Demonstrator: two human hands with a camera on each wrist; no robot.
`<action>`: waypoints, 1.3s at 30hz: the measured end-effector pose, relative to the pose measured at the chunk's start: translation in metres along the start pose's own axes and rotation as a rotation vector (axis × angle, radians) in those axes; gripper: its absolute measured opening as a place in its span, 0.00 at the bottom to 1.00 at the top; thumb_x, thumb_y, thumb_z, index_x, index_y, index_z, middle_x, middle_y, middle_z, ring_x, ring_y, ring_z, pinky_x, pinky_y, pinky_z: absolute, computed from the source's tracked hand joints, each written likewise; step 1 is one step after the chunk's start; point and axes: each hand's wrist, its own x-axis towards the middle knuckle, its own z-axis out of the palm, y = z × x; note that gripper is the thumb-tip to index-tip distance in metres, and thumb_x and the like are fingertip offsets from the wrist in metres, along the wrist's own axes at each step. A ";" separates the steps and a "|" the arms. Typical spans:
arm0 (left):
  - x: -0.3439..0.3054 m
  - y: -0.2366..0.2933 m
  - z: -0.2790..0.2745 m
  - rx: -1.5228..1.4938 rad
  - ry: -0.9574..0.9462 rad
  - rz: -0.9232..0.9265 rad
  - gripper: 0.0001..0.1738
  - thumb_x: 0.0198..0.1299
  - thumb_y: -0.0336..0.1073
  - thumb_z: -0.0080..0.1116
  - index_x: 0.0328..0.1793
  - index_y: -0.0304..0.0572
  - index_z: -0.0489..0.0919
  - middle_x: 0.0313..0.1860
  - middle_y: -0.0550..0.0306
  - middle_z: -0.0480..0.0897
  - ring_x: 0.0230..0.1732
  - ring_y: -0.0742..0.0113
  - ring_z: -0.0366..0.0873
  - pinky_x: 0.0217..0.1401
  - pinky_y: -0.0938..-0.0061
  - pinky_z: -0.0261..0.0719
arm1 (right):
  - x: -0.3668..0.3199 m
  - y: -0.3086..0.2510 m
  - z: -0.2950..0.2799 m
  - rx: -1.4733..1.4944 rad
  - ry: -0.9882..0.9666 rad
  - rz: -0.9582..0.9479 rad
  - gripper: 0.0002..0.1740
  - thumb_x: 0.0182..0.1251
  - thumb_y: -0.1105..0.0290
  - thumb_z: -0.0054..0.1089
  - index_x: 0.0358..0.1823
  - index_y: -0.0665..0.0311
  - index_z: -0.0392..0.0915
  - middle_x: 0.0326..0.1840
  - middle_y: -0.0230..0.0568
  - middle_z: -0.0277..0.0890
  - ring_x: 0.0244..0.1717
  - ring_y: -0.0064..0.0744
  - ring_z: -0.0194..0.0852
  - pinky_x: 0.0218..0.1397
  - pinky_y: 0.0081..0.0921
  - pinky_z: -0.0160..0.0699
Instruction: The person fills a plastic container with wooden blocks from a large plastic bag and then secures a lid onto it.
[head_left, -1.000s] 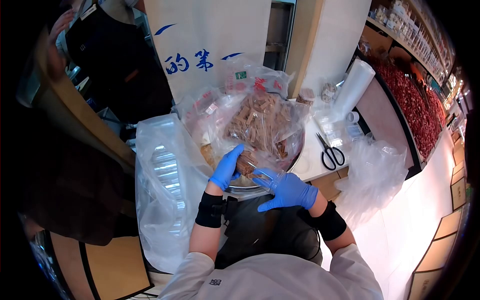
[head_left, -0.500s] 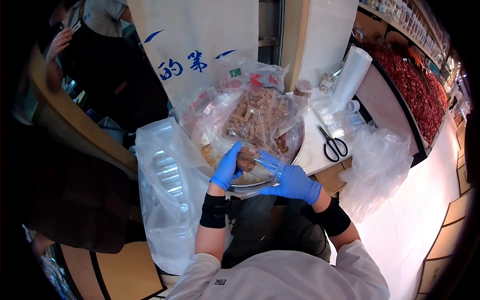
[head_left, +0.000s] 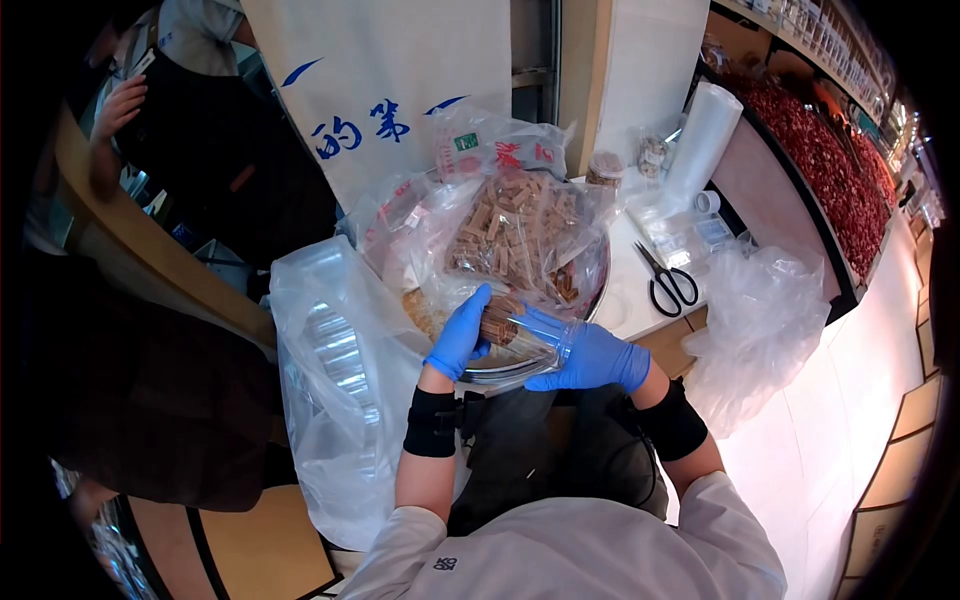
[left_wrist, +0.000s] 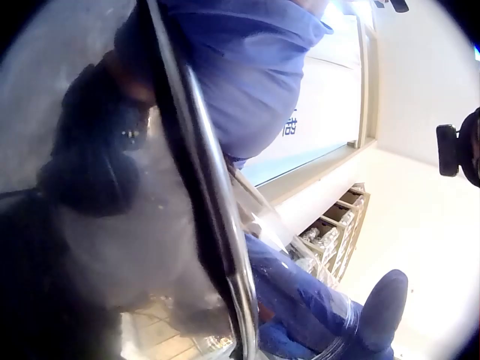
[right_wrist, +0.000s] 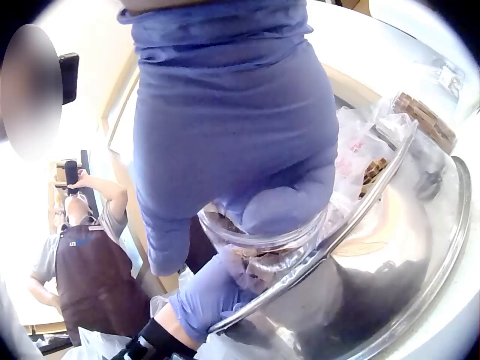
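Right hand (head_left: 592, 360) has a full wrapped grip on the clear round plastic jar (head_left: 532, 340), tipped over the big steel bowl (head_left: 505, 377) so spills land there. Left hand (head_left: 458, 338) curls around brown stick pieces (head_left: 497, 323), cupping them at its mouth.

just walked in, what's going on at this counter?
A person in blue gloves works over a metal bowl on a counter. The right hand grips a clear jar tipped on its side, with brown pieces inside. The left hand is cupped at the jar's mouth. A plastic bag of brown sticks sits in the bowl behind; scissors lie to the right.
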 end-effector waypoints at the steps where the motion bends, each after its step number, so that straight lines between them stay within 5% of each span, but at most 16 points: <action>1: 0.001 -0.001 0.000 0.001 -0.001 -0.002 0.29 0.65 0.65 0.45 0.39 0.47 0.79 0.17 0.66 0.71 0.12 0.78 0.62 0.12 0.82 0.57 | 0.001 0.000 0.000 0.001 0.001 0.002 0.49 0.56 0.41 0.64 0.74 0.59 0.56 0.73 0.57 0.56 0.71 0.54 0.59 0.71 0.41 0.61; 10: 0.002 -0.003 -0.003 0.003 0.031 -0.005 0.30 0.63 0.66 0.46 0.42 0.47 0.79 0.18 0.65 0.73 0.13 0.78 0.65 0.13 0.83 0.60 | -0.002 0.001 -0.006 0.116 -0.056 0.065 0.50 0.57 0.44 0.65 0.75 0.59 0.53 0.73 0.56 0.56 0.72 0.52 0.57 0.72 0.38 0.59; 18: 0.005 -0.007 -0.002 -0.002 0.013 -0.027 0.31 0.63 0.68 0.44 0.45 0.49 0.80 0.22 0.66 0.75 0.16 0.79 0.67 0.15 0.82 0.60 | -0.001 -0.005 -0.014 0.235 -0.139 -0.071 0.50 0.60 0.48 0.64 0.77 0.58 0.47 0.80 0.50 0.43 0.79 0.46 0.42 0.78 0.37 0.44; 25: 0.001 -0.005 0.003 0.074 -0.020 -0.017 0.33 0.64 0.68 0.42 0.49 0.47 0.79 0.23 0.65 0.76 0.16 0.77 0.67 0.16 0.82 0.59 | 0.003 -0.009 -0.024 0.317 -0.238 -0.064 0.46 0.62 0.49 0.62 0.76 0.57 0.50 0.80 0.49 0.42 0.80 0.46 0.37 0.79 0.38 0.40; 27: 0.001 -0.006 0.005 -0.053 -0.002 0.077 0.33 0.63 0.68 0.42 0.50 0.47 0.79 0.22 0.65 0.75 0.15 0.77 0.66 0.14 0.81 0.56 | 0.001 -0.013 -0.023 0.113 -0.093 -0.116 0.36 0.63 0.54 0.62 0.70 0.59 0.65 0.72 0.49 0.62 0.70 0.45 0.63 0.70 0.35 0.61; 28: 0.001 -0.006 0.001 -0.055 -0.003 0.087 0.33 0.63 0.68 0.42 0.50 0.47 0.79 0.22 0.65 0.75 0.15 0.77 0.66 0.14 0.81 0.56 | -0.003 -0.017 -0.023 0.104 -0.092 -0.121 0.36 0.63 0.54 0.62 0.70 0.59 0.65 0.72 0.49 0.62 0.70 0.45 0.63 0.70 0.35 0.61; 30: 0.004 -0.007 -0.016 -0.307 0.000 0.125 0.29 0.64 0.67 0.42 0.44 0.50 0.79 0.20 0.64 0.73 0.10 0.75 0.60 0.12 0.82 0.51 | -0.006 -0.023 -0.032 0.492 0.214 0.174 0.22 0.64 0.61 0.62 0.57 0.62 0.78 0.53 0.43 0.80 0.46 0.34 0.80 0.50 0.26 0.76; 31: 0.013 -0.017 -0.027 -0.315 0.005 0.137 0.29 0.64 0.67 0.42 0.44 0.50 0.79 0.20 0.64 0.73 0.10 0.75 0.60 0.12 0.82 0.51 | -0.005 -0.019 -0.034 0.485 0.205 0.164 0.22 0.64 0.61 0.62 0.57 0.62 0.78 0.53 0.43 0.80 0.46 0.34 0.80 0.50 0.26 0.76; 33: 0.035 -0.034 -0.046 -0.816 -0.147 0.198 0.30 0.64 0.67 0.41 0.41 0.48 0.77 0.18 0.60 0.73 0.07 0.70 0.57 0.09 0.80 0.48 | 0.003 -0.001 -0.033 0.653 0.702 0.329 0.13 0.64 0.67 0.60 0.48 0.64 0.81 0.36 0.36 0.83 0.27 0.22 0.75 0.33 0.20 0.73; 37: 0.022 -0.016 -0.032 -0.745 0.142 0.200 0.26 0.66 0.64 0.42 0.34 0.51 0.73 0.19 0.60 0.75 0.09 0.65 0.62 0.09 0.76 0.52 | 0.025 0.074 -0.016 0.224 0.796 0.357 0.11 0.64 0.69 0.58 0.45 0.66 0.80 0.35 0.43 0.82 0.28 0.33 0.78 0.34 0.26 0.75; 39: 0.017 -0.012 -0.027 -0.651 0.131 0.213 0.25 0.66 0.63 0.42 0.38 0.51 0.75 0.19 0.61 0.74 0.10 0.67 0.63 0.10 0.76 0.53 | 0.036 0.097 -0.004 -0.093 0.617 0.203 0.10 0.65 0.71 0.54 0.44 0.67 0.79 0.33 0.49 0.81 0.31 0.47 0.79 0.37 0.32 0.77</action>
